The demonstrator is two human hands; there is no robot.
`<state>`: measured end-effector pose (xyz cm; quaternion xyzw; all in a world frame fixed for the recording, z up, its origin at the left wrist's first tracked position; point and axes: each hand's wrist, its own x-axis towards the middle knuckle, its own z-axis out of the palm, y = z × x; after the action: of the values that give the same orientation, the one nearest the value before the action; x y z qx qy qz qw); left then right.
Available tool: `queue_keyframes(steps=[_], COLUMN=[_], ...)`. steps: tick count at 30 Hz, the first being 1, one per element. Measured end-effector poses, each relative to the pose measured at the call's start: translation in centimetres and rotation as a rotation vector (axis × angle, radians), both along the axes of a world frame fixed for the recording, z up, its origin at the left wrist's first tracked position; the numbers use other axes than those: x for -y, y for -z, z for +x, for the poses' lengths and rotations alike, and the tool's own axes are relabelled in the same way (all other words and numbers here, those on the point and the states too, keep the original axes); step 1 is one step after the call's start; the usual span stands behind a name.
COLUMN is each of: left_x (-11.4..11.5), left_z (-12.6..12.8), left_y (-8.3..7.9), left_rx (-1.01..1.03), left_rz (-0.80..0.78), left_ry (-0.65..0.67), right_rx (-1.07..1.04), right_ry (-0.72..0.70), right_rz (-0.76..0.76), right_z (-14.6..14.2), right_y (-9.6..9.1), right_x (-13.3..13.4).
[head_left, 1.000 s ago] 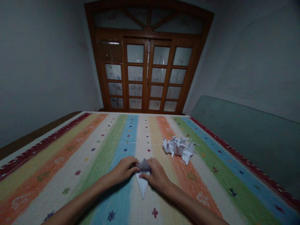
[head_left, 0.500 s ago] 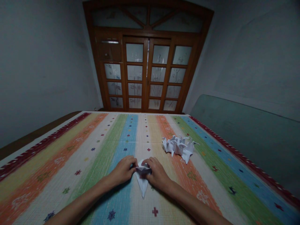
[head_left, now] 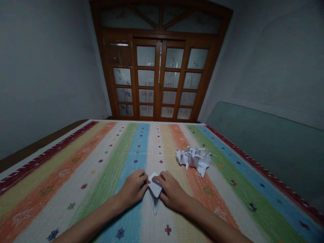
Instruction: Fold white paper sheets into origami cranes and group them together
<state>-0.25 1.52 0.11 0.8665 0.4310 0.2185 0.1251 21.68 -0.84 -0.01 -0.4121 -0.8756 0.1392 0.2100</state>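
A small sheet of folded white paper point(head_left: 155, 189) lies on the striped tablecloth in front of me, its narrow point towards me. On its left edge, my left hand point(head_left: 135, 185) pinches the paper between thumb and curled fingers. My right hand point(head_left: 170, 188) grips the right edge, with a finger laid over the top of the sheet. An upper flap lies tilted down over the pointed part. My fingers hide parts of both side edges.
Several folded white paper cranes point(head_left: 193, 158) stand bunched together to the right, beyond my right hand. The striped tablecloth point(head_left: 106, 162) covers the table. A greenish panel point(head_left: 265, 135) stands along the right side, and wooden glazed doors point(head_left: 159, 77) are at the back.
The paper's upper flap has come down towards me and now shows a broad flat face. Both hands stay on the paper with slight finger shifts.
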Motion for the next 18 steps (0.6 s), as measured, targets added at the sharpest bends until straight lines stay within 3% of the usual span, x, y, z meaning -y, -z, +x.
queue_keyframes(steps=[5,10,18], left_x=[0.18,0.37,0.02], left_z=[-0.43,-0.52,-0.88], left_y=[-0.08,-0.28,-0.12], left_rx=[-0.024,0.085,0.16], left_rz=[0.09,0.069,0.021], left_ry=[0.141,0.326,0.361], right_rx=[0.087,0.085,-0.009], right_ry=[-0.008,-0.015,-0.038], right_rz=[0.043,0.049,0.027], right_z=[-0.02,0.07,0.88], right_y=[-0.23,-0.17,0.05], right_x=[0.15,0.0,-0.09])
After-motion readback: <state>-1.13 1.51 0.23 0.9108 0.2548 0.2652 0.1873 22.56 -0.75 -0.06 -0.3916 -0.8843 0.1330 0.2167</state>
